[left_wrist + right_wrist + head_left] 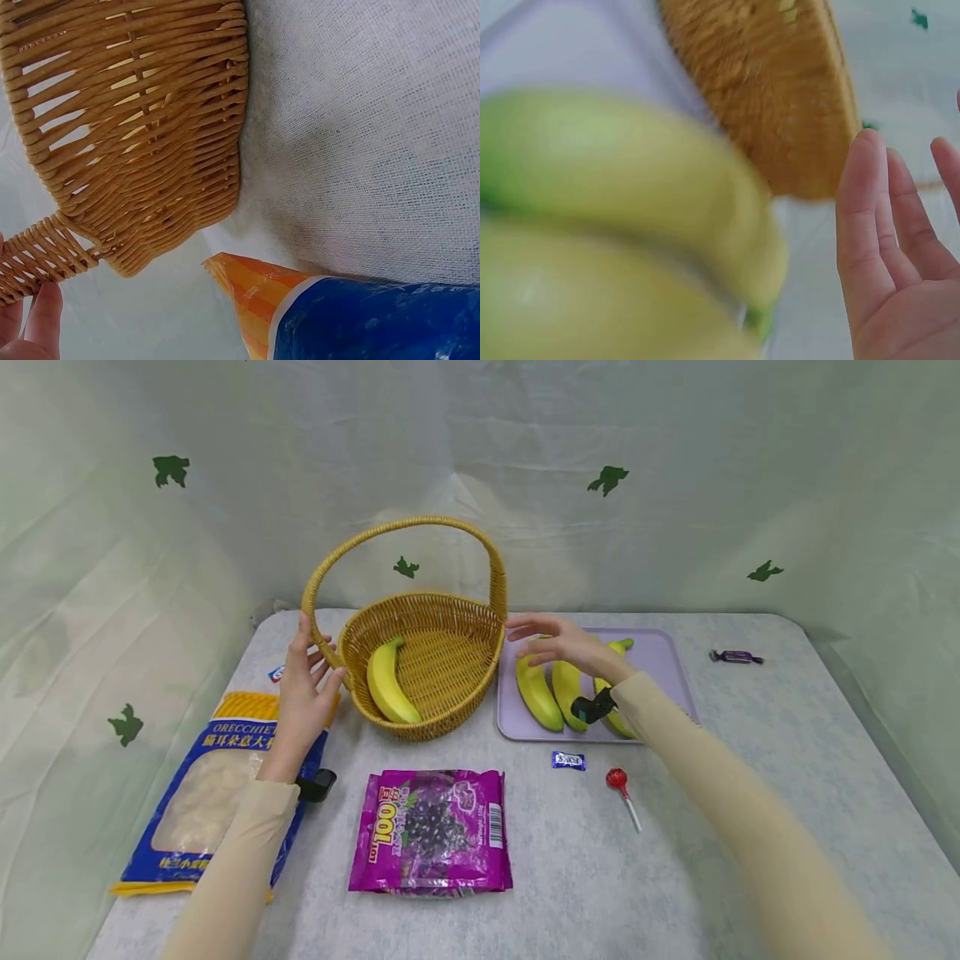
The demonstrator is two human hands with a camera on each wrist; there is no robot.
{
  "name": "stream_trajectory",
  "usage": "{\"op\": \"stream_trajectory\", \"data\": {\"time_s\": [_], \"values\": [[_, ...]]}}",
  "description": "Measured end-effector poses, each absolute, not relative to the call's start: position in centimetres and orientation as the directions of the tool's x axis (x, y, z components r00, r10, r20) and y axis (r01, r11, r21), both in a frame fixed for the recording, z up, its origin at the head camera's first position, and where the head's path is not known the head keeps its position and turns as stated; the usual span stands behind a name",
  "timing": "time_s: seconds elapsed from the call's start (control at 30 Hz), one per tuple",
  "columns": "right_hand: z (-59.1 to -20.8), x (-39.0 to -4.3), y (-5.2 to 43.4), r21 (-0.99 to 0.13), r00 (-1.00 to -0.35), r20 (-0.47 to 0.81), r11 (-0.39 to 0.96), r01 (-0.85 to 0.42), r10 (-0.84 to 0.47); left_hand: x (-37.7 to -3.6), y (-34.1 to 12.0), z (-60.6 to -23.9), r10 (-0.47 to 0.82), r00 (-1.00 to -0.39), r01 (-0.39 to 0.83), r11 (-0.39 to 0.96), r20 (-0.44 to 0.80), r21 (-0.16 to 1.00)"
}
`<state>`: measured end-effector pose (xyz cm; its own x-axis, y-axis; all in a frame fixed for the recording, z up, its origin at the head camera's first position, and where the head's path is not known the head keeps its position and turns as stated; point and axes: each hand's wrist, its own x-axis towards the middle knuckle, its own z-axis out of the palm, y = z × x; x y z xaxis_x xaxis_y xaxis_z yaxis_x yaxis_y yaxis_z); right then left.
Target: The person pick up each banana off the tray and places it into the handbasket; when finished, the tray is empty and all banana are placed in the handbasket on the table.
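My left hand (303, 681) grips the base of the handle of the woven yellow wicker basket (450, 693), which sits on the desk (675, 860) holding one yellow banana (386, 683). My right hand (564, 642) hovers, fingers (870, 202) spread, over three greenish bananas (558, 689) on the lilac plastic tray (663, 668).

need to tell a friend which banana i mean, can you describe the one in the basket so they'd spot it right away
Find the wicker basket with the tall looped handle at the back middle of the table. The banana lies inside it, against the left wall. It is the only banana in the basket; the other three lie on the lilac tray to the right.
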<state>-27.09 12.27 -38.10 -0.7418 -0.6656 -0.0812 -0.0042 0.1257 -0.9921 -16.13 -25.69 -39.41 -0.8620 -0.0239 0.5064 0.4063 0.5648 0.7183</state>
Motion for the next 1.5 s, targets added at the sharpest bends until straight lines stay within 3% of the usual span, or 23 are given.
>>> {"op": "stream_trajectory", "data": {"time_s": [0.37, 0.7, 1.1, 1.5], "values": [[-39.5, -26.5, 20.9, -0.968, -0.858, -0.145, 0.251, 0.020, -0.492, -15.1, -24.4, -37.9, -0.029, -0.847, 0.426, 0.561, 0.531, 0.710], [-40.2, -25.5, 25.7, -0.921, -0.888, -0.194, 0.390, 0.018, -0.417, -14.1, -23.6, -36.5, -0.029, -0.848, 0.421, 0.573, 0.530, 0.704], [-41.2, -23.6, 25.7, -0.835, -0.823, -0.312, 0.551, -0.002, -0.476, -14.4, -23.9, -37.1, -0.038, -0.850, 0.413, 0.571, 0.525, 0.709], [-42.0, -23.4, 24.1, -0.794, -0.866, -0.275, 0.607, -0.040, -0.418, -16.3, -25.7, -39.9, -0.026, -0.842, 0.436, 0.555, 0.538, 0.709]]}}
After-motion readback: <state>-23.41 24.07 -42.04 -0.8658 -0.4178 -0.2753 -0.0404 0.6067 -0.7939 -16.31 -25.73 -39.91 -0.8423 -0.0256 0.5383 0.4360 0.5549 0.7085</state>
